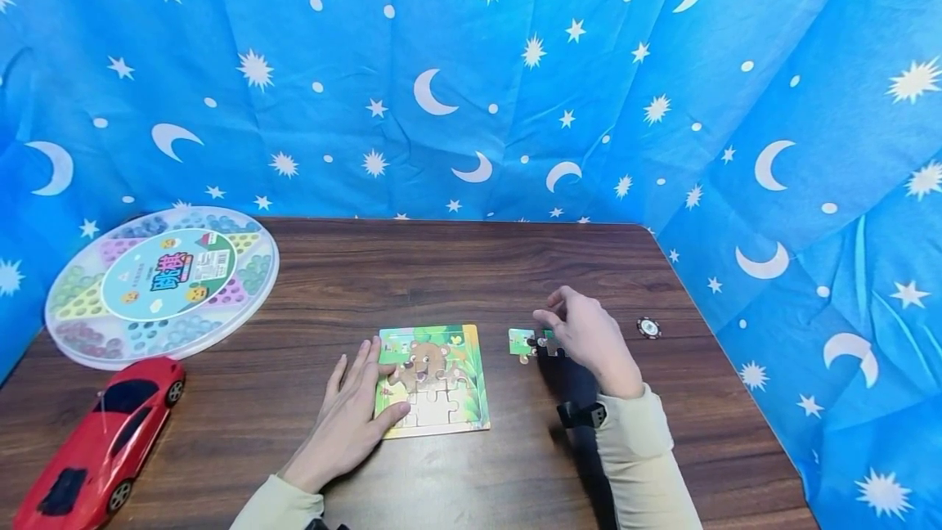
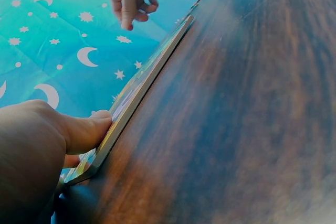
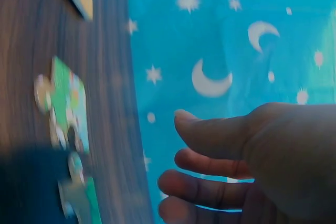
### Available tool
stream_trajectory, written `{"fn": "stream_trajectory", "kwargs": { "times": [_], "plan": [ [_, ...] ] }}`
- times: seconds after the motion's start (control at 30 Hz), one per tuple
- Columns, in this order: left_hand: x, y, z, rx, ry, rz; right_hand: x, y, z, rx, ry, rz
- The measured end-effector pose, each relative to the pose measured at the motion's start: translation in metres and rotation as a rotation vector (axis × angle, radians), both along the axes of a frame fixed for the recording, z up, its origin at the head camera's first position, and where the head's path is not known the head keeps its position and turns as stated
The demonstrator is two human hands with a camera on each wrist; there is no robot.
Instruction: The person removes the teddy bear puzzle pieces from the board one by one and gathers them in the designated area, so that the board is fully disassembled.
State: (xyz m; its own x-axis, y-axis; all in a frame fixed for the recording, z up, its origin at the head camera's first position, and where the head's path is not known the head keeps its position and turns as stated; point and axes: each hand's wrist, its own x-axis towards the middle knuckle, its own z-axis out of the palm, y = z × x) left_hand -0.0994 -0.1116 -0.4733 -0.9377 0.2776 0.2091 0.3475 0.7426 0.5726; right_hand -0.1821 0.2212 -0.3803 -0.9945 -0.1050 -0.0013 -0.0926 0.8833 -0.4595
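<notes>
A jigsaw puzzle (image 1: 474,383) with a brown bear picture lies flat on the table in the head view. My left hand (image 1: 353,407) rests on its left side, fingers extended along the edge. The left wrist view shows that thumb (image 2: 89,132) lying on the top face of the puzzle board. To the right, my right hand (image 1: 589,338) hovers over loose jigsaw pieces, its fingers loosely bent with nothing between them. One green piece (image 3: 68,98) and a brown-green piece (image 3: 84,198) lie beside each other in the right wrist view; the hand partly covers them in the head view.
A round Chinese checkers set (image 1: 253,268) lies at the back left, with a red toy car (image 1: 110,440) in front of it. Right of my right hand is a black-and-white poker chip (image 1: 649,327). Blue star-and-moon cloth (image 1: 441,145) hangs behind the dark wooden table (image 1: 456,268).
</notes>
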Motion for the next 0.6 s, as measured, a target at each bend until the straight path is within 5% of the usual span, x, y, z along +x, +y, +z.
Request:
{"fn": "stream_trajectory", "kwargs": {
  "times": [0.37,0.6],
  "plan": [
    [0.001,0.000,0.001,0.003,-0.002,0.000,0.007,-0.045,-0.009,-0.021,-0.005,0.110],
    [0.000,0.000,0.002,0.001,0.001,-0.002,0.008,-0.066,-0.019,-0.019,0.067,0.174]
  ]
}}
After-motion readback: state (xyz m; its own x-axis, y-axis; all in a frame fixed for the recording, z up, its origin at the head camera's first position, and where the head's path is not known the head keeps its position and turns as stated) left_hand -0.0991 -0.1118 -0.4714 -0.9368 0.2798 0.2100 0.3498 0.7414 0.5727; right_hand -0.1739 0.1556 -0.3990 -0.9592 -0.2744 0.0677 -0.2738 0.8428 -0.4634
